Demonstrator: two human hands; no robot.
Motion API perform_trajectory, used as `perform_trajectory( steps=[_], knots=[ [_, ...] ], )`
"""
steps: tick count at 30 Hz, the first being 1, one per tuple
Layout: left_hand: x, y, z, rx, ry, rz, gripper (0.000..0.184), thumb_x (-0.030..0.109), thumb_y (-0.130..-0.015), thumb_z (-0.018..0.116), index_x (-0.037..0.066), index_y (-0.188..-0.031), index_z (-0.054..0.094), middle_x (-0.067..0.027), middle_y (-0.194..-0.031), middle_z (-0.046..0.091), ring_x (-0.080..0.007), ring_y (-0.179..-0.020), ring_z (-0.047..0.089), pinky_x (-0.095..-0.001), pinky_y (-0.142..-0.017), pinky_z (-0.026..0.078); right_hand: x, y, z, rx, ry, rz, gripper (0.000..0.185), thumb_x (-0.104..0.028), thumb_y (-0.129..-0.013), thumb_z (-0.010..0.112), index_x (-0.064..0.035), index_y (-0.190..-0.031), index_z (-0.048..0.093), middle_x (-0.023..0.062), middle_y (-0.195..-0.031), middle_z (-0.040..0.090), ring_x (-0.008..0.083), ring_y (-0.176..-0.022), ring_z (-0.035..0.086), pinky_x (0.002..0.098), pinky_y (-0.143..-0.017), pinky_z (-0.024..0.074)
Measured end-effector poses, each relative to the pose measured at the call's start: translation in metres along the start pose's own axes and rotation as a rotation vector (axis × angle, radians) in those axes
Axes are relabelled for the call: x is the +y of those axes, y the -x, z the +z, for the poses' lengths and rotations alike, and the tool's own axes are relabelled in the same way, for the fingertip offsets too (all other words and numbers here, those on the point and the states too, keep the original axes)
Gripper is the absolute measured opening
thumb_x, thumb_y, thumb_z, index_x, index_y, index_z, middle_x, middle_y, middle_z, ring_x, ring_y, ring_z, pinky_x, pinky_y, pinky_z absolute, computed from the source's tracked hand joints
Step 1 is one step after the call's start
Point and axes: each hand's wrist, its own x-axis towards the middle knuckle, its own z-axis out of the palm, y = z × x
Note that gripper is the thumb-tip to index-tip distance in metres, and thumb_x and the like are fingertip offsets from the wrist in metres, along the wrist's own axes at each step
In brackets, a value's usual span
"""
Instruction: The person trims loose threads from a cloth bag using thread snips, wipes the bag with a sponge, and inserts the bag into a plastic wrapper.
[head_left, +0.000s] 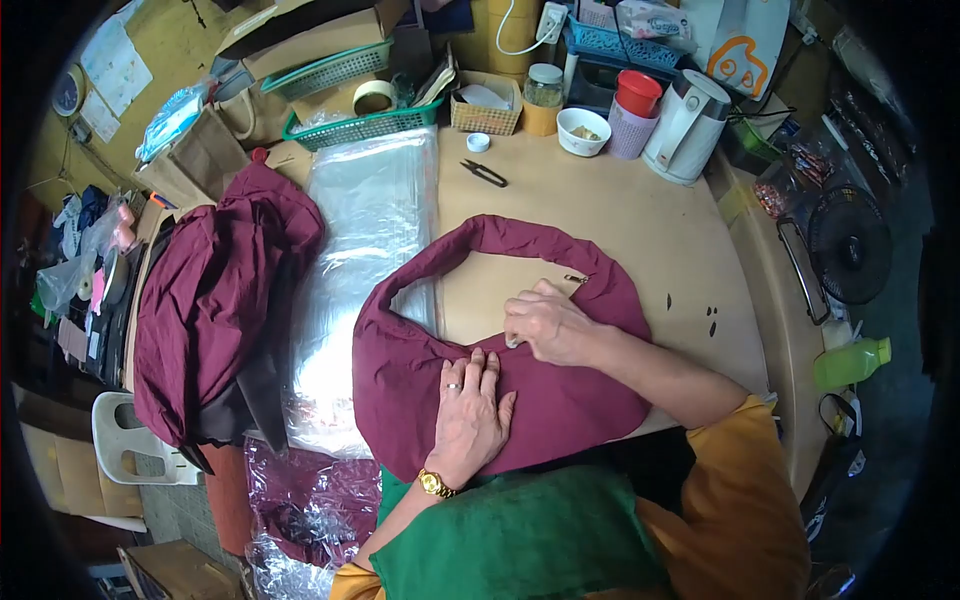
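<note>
A maroon fabric shoulder bag [580, 405] with a wide curved strap lies flat on the table before me. My left hand [470, 415], with a ring and a gold watch [436, 485], rests flat on the bag's body, fingers stretched toward its upper edge. At that edge, just to the right, my right hand [550, 325] is closed in a pinch. Whatever is between its fingers is hidden. A small metal zipper pull [575, 279] shows at the base of the strap, beyond my right hand.
Clear plastic bags [365, 210] are stacked left of the bag, beside a maroon fabric pile [215, 290]. Black thread snips [484, 172] lie farther back. Along the back stand a green basket [365, 125], a white bowl [583, 132] and an electric kettle [688, 125].
</note>
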Motion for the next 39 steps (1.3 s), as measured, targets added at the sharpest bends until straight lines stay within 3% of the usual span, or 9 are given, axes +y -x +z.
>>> perform_trajectory(
  steps=[3,19,23,26,29,32,35,37,39],
  knots=[
    [0.002,0.0,0.0,-0.008,-0.019,-0.001,0.057,0.027,-0.089,0.061,-0.005,-0.134,0.048,-0.0235,-0.134,0.049,-0.0397,-0.122,0.044,-0.0494,-0.111,0.03,-0.015,-0.017,0.024,0.08,-0.001,-0.05,0.007,-0.007,-0.073,0.066,-0.01,-0.078,0.063,0.0039,-0.083,0.057,0.024,-0.087,0.059,0.0378,-0.081,0.0403],
    [-0.002,0.0,-0.001,0.012,0.025,0.001,0.057,0.026,-0.088,0.063,-0.006,-0.134,0.048,-0.0245,-0.134,0.049,-0.0408,-0.121,0.044,-0.0483,-0.109,0.032,-0.008,-0.001,0.003,-0.054,0.034,-0.015,0.009,-0.004,-0.072,0.066,-0.0092,-0.079,0.064,0.0056,-0.088,0.058,0.0234,-0.092,0.059,0.0386,-0.082,0.041],
    [-0.002,0.0,-0.002,0.021,0.0,0.022,0.057,0.025,-0.088,0.063,-0.006,-0.134,0.048,-0.0245,-0.133,0.049,-0.041,-0.12,0.044,-0.0478,-0.109,0.033,-0.007,-0.009,-0.028,-0.269,0.39,0.006,0.007,-0.006,-0.072,0.067,-0.0099,-0.077,0.064,0.006,-0.086,0.06,0.0246,-0.091,0.062,0.0409,-0.081,0.0426],
    [-0.002,0.001,-0.001,0.013,0.028,0.014,0.057,0.025,-0.089,0.063,-0.006,-0.134,0.048,-0.0245,-0.134,0.048,-0.0412,-0.121,0.044,-0.0481,-0.109,0.033,-0.014,-0.023,-0.013,-0.225,0.244,-0.092,0.008,-0.008,-0.072,0.069,-0.0092,-0.078,0.064,0.007,-0.087,0.062,0.0264,-0.09,0.063,0.0424,-0.08,0.0449],
    [-0.001,0.001,-0.003,0.013,0.023,0.006,0.057,0.025,-0.089,0.063,-0.005,-0.134,0.048,-0.024,-0.134,0.048,-0.0412,-0.122,0.044,-0.0479,-0.109,0.033,-0.017,-0.013,0.014,-0.067,0.049,0.042,0.011,-0.003,-0.069,0.066,-0.0079,-0.077,0.061,0.0065,-0.087,0.058,0.026,-0.09,0.06,0.0408,-0.078,0.0438],
    [-0.004,0.002,-0.004,0.023,0.046,0.032,0.057,0.025,-0.089,0.063,-0.005,-0.134,0.048,-0.0235,-0.133,0.048,-0.0413,-0.121,0.044,-0.0481,-0.109,0.033,-0.006,-0.003,-0.016,-0.184,0.21,0.147,0.011,-0.002,-0.068,0.066,-0.007,-0.077,0.061,0.0093,-0.088,0.061,0.0284,-0.09,0.062,0.0427,-0.073,0.0476],
    [-0.006,-0.001,-0.005,0.022,0.071,0.051,0.055,0.023,-0.087,0.065,-0.003,-0.133,0.049,-0.0227,-0.132,0.049,-0.0414,-0.122,0.044,-0.0463,-0.109,0.034,-0.008,-0.009,-0.024,-0.175,0.397,0.077,0.01,-0.002,-0.071,0.066,-0.0055,-0.08,0.062,0.0126,-0.086,0.062,0.0344,-0.086,0.065,0.0457,-0.072,0.0503],
    [-0.011,-0.005,-0.008,0.035,0.232,0.048,0.051,0.022,-0.085,0.066,0.001,-0.13,0.053,-0.0221,-0.132,0.049,-0.0414,-0.122,0.044,-0.0478,-0.109,0.033,-0.015,-0.009,0.007,0.021,-0.075,0.187,0.008,-0.002,-0.074,0.065,-0.0036,-0.08,0.06,0.0143,-0.089,0.061,0.0361,-0.089,0.063,0.0472,-0.075,0.0495],
    [-0.016,-0.008,-0.017,0.059,0.388,0.034,0.047,0.02,-0.084,0.068,0.005,-0.127,0.058,-0.0215,-0.132,0.049,-0.0415,-0.122,0.043,-0.0492,-0.109,0.032,-0.038,0.0,0.021,0.112,-0.106,0.288,0.007,-0.001,-0.084,0.06,-0.0024,-0.089,0.057,0.016,-0.095,0.056,0.0368,-0.091,0.06,0.0478,-0.079,0.0474]
  ],
)
